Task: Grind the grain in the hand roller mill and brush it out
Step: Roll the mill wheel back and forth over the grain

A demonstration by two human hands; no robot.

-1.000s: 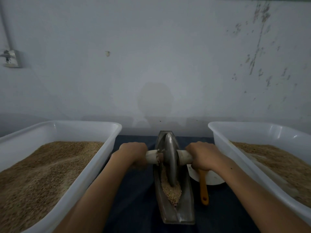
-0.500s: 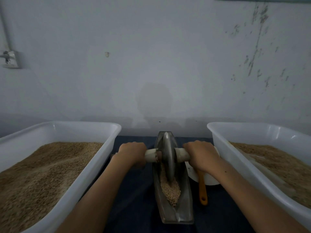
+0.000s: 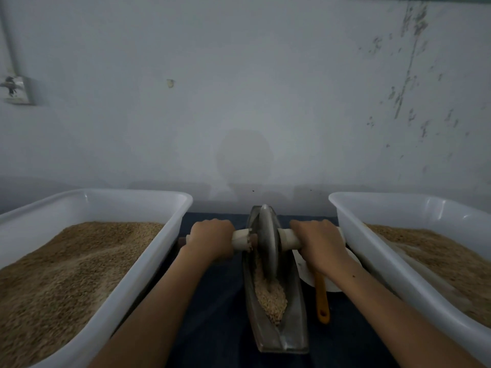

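Observation:
A boat-shaped metal trough (image 3: 293, 330) lies lengthwise in front of me on a dark cloth. A metal disc wheel (image 3: 267, 240) stands upright in it near its far end. Pale crushed grain (image 3: 271, 296) fills the trough's groove just behind the wheel. A light wooden axle (image 3: 288, 239) runs through the wheel. My left hand (image 3: 210, 241) grips the axle's left end and my right hand (image 3: 317, 241) grips its right end. An orange brush handle (image 3: 322, 301) lies to the right of the trough, its head hidden under my right wrist.
Two white plastic tubs of brown grain flank the trough, one on the left (image 3: 148, 261) and one on the right (image 3: 372, 261). A white bowl (image 3: 304, 269) sits under my right wrist. A pale wall (image 3: 244, 102) stands close behind.
Both hands have pushed the wheel away from me along the trough, toward its far end. More crushed grain shows behind the wheel.

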